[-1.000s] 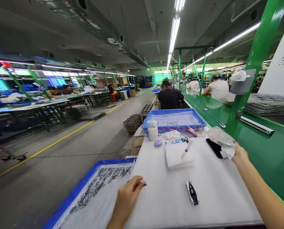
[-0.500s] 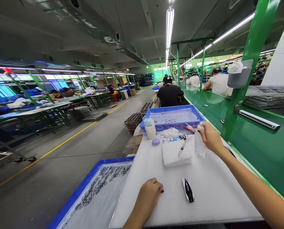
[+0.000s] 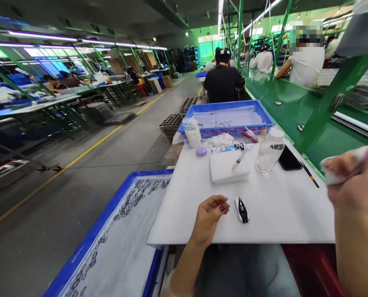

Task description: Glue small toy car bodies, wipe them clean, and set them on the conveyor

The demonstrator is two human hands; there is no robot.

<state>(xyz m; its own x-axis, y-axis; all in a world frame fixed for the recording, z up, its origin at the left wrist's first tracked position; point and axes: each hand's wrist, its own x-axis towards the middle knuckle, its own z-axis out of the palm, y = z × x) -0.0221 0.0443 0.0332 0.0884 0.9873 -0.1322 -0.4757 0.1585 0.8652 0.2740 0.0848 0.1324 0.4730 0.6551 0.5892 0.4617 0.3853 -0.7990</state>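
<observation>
Hazard: a careless sweep of the right hand, blurred at the right edge, could tip the clear bottle, right of centre, and wet the phone beside it. The toy car, lower centre, lies just beside the left hand, exposed to a knock. Left fingers: curled, tips nearly meeting; contents, if any, indeterminable. Right fingers: closed around a white cloth.

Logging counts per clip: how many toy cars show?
3: near car on the white table; middle car and far car on the green counter; the post may hide others.
</observation>
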